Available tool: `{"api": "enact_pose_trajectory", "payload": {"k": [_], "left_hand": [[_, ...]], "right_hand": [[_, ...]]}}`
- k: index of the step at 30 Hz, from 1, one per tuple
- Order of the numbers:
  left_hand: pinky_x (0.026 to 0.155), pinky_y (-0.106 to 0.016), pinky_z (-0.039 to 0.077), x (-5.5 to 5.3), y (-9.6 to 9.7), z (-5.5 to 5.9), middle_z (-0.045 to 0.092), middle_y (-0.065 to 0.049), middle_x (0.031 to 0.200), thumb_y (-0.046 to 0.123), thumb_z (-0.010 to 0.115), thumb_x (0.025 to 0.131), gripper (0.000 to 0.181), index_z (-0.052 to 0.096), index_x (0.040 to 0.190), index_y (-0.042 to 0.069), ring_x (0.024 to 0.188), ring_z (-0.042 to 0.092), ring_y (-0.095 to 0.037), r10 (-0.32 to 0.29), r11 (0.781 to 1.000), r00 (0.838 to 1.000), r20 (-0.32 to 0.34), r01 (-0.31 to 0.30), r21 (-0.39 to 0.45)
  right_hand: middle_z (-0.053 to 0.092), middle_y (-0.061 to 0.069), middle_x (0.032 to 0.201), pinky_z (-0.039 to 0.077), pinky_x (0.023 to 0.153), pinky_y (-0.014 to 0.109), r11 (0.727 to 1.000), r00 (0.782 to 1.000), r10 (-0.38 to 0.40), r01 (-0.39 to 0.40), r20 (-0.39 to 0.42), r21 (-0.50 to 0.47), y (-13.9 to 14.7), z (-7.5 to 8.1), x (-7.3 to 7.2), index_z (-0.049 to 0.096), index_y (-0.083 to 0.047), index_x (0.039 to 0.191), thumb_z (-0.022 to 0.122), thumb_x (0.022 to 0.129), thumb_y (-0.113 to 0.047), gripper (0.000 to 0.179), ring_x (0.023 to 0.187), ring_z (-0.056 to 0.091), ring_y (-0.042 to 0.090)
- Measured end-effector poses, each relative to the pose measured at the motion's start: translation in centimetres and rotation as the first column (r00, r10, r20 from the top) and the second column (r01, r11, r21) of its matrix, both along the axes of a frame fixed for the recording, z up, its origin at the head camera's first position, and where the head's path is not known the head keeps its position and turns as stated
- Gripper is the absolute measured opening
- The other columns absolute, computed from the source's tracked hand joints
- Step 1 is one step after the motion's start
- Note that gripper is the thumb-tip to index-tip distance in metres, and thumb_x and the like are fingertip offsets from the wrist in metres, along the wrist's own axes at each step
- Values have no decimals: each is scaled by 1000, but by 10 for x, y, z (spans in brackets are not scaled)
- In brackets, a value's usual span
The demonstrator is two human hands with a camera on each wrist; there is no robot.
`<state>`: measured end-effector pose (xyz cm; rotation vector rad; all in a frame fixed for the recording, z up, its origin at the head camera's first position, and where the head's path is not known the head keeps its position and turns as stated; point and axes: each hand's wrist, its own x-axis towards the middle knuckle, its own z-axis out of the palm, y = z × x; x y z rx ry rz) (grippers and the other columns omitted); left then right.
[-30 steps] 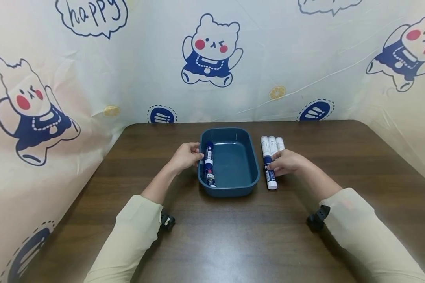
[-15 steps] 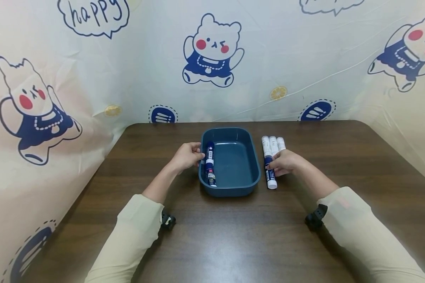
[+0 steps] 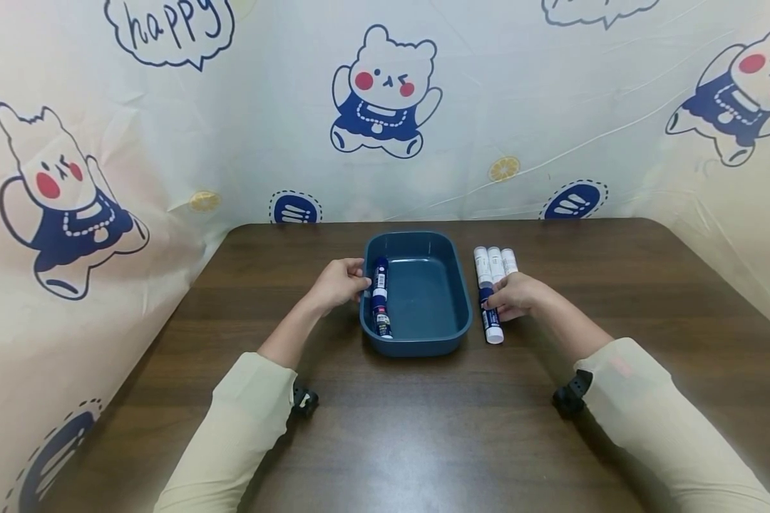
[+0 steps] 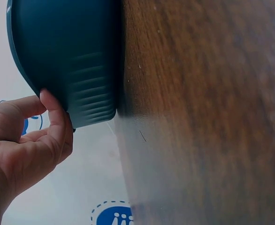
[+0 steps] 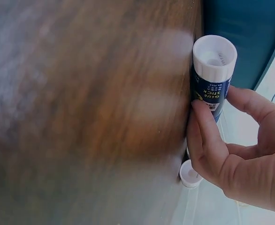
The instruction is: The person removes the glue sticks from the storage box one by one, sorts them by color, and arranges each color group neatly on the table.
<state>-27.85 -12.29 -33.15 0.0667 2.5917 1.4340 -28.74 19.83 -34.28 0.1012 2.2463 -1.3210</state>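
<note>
The teal plastic bin sits on the table, and my left hand pinches its left rim between thumb and fingers. In the left wrist view, the left hand grips the bin's edge from outside. Along the bin's left inner wall lies a dark blue and white marker-like stick; I cannot tell whether it is one piece or two end to end. My right hand holds a glue stick with a white end and blue label. White-ended sticks lie beside it, partly hidden by that hand.
A brown wood-grain table carries everything. Behind it and at both sides hangs a pale sheet with cartoon prints. The glue sticks stand close to the bin's right side.
The glue stick's near end has tilted very slightly to the right in the right hand's grip. Both hands otherwise keep their places, and the bin has not moved.
</note>
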Motion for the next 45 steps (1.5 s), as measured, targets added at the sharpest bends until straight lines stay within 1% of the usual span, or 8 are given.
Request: {"api": "enact_pose_trajectory", "payload": {"k": [3, 9, 12, 19, 25, 31, 40, 45], "left_hand": [[70, -28, 53, 0, 0, 0, 52, -14, 100, 8, 55, 92, 52, 36, 141, 2, 84, 57, -24, 4, 1000, 1000, 5, -4, 1], [70, -28, 52, -2, 0, -1, 50, -13, 98, 8, 55, 92, 53, 35, 141, 2, 86, 56, -24, 10, 1000, 1000, 6, -10, 2], [70, -28, 53, -2, 0, -2, 50, -13, 98, 8, 55, 92, 53, 35, 141, 2, 87, 56, -24, 9, 1000, 1000, 5, -9, 4], [71, -28, 53, -2, -1, -2, 51, -14, 99, 8, 55, 92, 53, 35, 141, 2, 86, 57, -25, 8, 1000, 1000, 2, -8, -9], [71, -29, 53, -2, -1, -2, 50, -14, 100, 8, 55, 92, 53, 34, 141, 2, 87, 56, -25, 5, 1000, 1000, 2, -5, -10], [71, -29, 53, -2, -1, -1, 51, -14, 100, 8, 55, 92, 53, 34, 141, 2, 86, 56, -25, 4, 1000, 1000, 7, -4, -4], [72, -31, 53, -2, -1, -2, 50, -14, 100, 8, 55, 92, 54, 35, 141, 2, 87, 56, -25, 5, 1000, 1000, 8, -5, -7], [71, -29, 53, -3, 0, -2, 50, -14, 100, 7, 56, 92, 54, 34, 141, 2, 88, 56, -25, 5, 1000, 1000, 7, -5, -6]], "right_hand": [[50, 18, 95, 53, 73, 32, 1000, 1000, 2, -2, 2, 3, 0, 1, 1, 40, 10, 111, 63, 82, 0, 38, 73, 55, 15], [49, 19, 99, 53, 75, 33, 1000, 1000, 3, -4, 8, 15, 2, 3, 2, 38, 10, 116, 63, 83, -3, 43, 76, 56, 17], [49, 19, 98, 53, 75, 33, 1000, 1000, 6, -6, 13, 12, 2, 3, 2, 38, 10, 118, 63, 83, -3, 45, 76, 56, 16], [51, 17, 93, 53, 73, 31, 1000, 1000, 28, -27, 14, -15, 3, 1, 1, 40, 9, 113, 62, 84, -2, 38, 73, 56, 15], [50, 18, 96, 53, 75, 32, 1000, 1000, 26, -26, 12, -9, 3, 1, 1, 39, 10, 115, 62, 85, -3, 40, 74, 56, 15], [51, 18, 94, 53, 75, 32, 1000, 1000, 26, -26, 4, -14, 2, 1, 2, 39, 11, 115, 61, 84, -2, 40, 74, 56, 15], [49, 22, 102, 52, 77, 33, 999, 1000, 23, -23, 19, -22, 3, 3, 2, 34, 13, 123, 60, 85, -1, 48, 76, 57, 16], [47, 23, 105, 52, 79, 33, 999, 1000, 19, -19, 25, -27, 4, 4, 2, 32, 14, 128, 59, 85, 1, 52, 80, 56, 18]]}}
